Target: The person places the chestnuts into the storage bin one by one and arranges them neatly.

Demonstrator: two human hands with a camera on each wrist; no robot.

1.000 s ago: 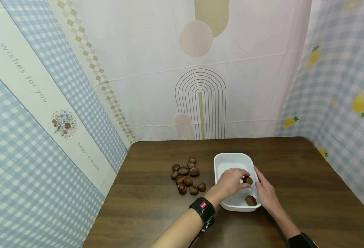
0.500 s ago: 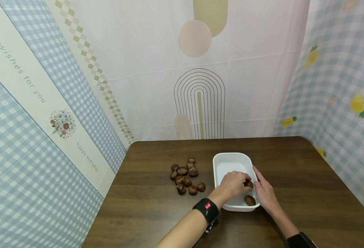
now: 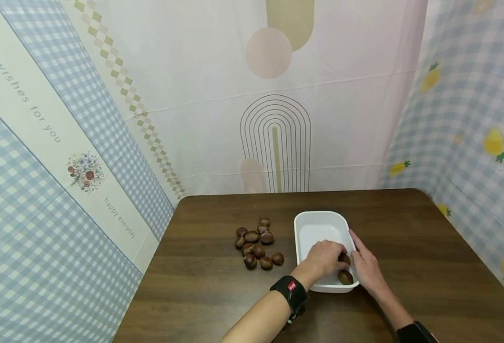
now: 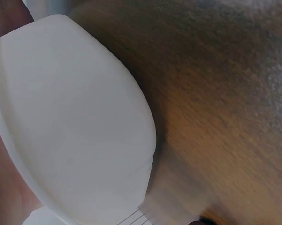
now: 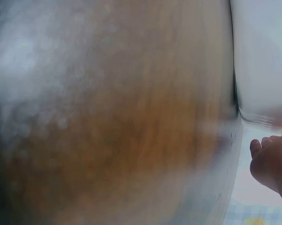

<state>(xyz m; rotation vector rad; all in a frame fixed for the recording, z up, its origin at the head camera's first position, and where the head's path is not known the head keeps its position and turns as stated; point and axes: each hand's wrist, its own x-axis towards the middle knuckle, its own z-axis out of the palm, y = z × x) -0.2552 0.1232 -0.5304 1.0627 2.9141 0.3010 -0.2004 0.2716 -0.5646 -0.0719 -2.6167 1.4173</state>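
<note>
A white plastic container (image 3: 320, 230) stands on the table toward its right side. My left hand (image 3: 324, 256) reaches down into it, and its thumb and fingers pinch a brown chestnut (image 3: 346, 259) partly hidden by the fingertips. Close below, a second chestnut (image 3: 345, 277) lies at the near right corner of the container. My right hand (image 3: 368, 269) holds the container's right side, thumb at the rim and fingers along the outer wall. In the left wrist view, the container's wall (image 4: 80, 117) covers most of the left hand. Part of a hand (image 5: 274, 164) shows at the right wrist view's edge.
A loose pile of several chestnuts (image 3: 252, 237) lies on the brown wooden table (image 3: 205, 286) left of the container. Patterned cloth (image 3: 200, 95) hangs behind the table and along both sides. A black strap (image 3: 289, 291) circles the left wrist.
My left hand has moved slightly down and toward me with its chestnut, bringing it closer to the second one. The right hand keeps its place on the container.
</note>
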